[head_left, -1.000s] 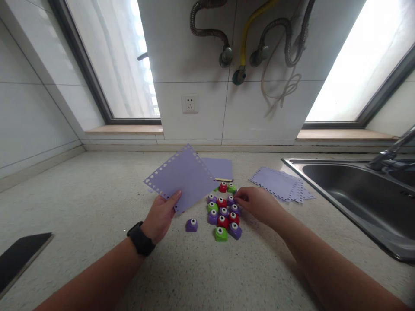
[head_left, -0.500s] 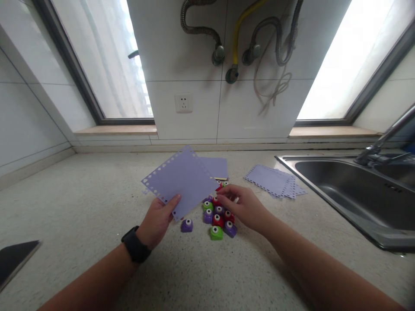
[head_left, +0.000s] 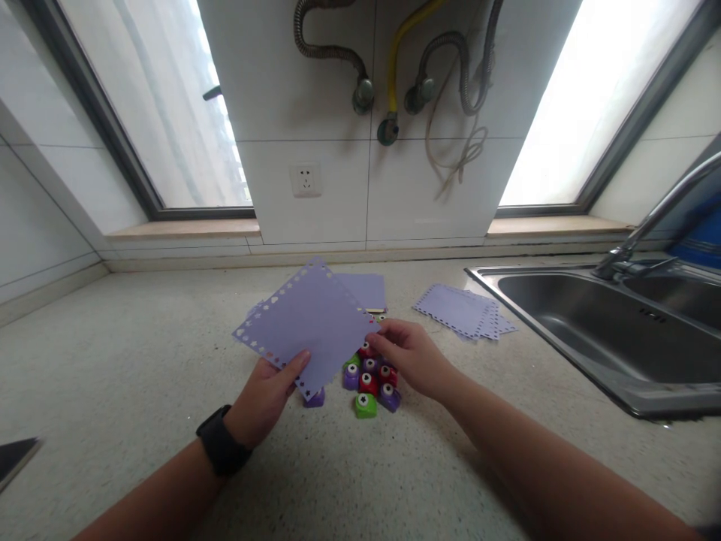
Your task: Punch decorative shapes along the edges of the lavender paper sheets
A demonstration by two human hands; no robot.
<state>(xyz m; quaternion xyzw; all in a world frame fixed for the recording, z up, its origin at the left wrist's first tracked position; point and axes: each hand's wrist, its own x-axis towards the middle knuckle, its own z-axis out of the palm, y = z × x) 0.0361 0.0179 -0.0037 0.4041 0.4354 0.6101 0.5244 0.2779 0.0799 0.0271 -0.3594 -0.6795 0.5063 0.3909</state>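
Note:
My left hand [head_left: 267,398] wears a black watch and pinches the near corner of a light purple sheet of paper [head_left: 315,323], thumb on top. Small punched shapes line several edges of this tilted sheet. At its right corner, my right hand [head_left: 417,359] has thumb and fingertips closed on the paper. Below lie several small craft punches in purple, red and green, among them a green punch [head_left: 366,406] at the front and a red punch [head_left: 368,384]. One purple punch [head_left: 315,398] sits apart, partly hidden under the sheet.
Punched purple sheets [head_left: 456,309] lie fanned out at the right, beside the steel sink [head_left: 563,338] and its faucet [head_left: 631,252]. Another purple sheet [head_left: 363,289] rests behind the held one. A dark flat object [head_left: 16,460] shows at the left edge.
My right hand has closed on the sheet's right corner, where its fingers were just beside it before. The sheet has tipped slightly and now covers part of the lone purple punch. The view has shifted right.

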